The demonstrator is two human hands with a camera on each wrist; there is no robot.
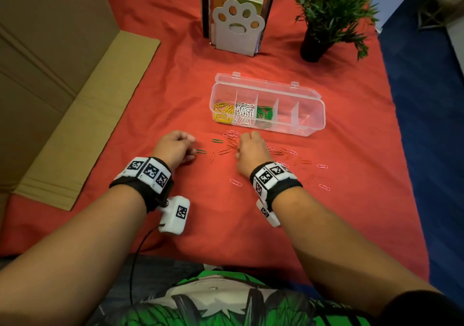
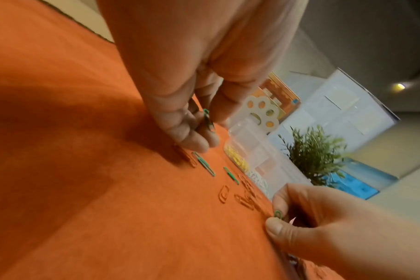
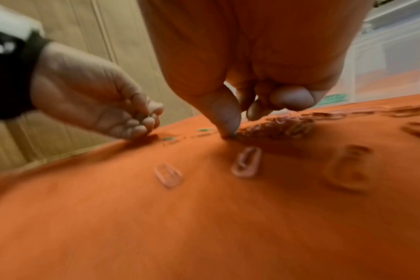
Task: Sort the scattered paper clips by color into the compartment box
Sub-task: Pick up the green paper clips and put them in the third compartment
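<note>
Paper clips (image 1: pixel 283 153) lie scattered over the red cloth (image 1: pixel 175 87) in the middle of the head view, mostly red and pink ones, with two loose green clips (image 1: pixel 217 140) left of centre. The compartment box (image 1: pixel 312 115), clear hard plastic with thin dividers and its hinged lid open, sits just above them; yellow, white and green clips already fill its three left cells, and the two right cells look nearly empty. The left hand (image 1: pixel 175 148) has its fingers (image 2: pixel 192 132) curled around a green clip (image 2: pixel 208 118) while reaching toward another green clip on the cloth (image 2: pixel 204 163). The right hand (image 1: pixel 251 152) pinches a green clip (image 2: pixel 278 214) between thumb and forefinger at the edge of the red pile (image 3: pixel 276 127). The clips are thin coated wire loops, slick and flat against a soft, slightly fuzzy fabric, so a fingertip may slide over one rather than lift it. Clips in the pile could hook together, dragging a red one along with the green. The clip already held in the left hand might slip out as those fingers open for the next.
</note>
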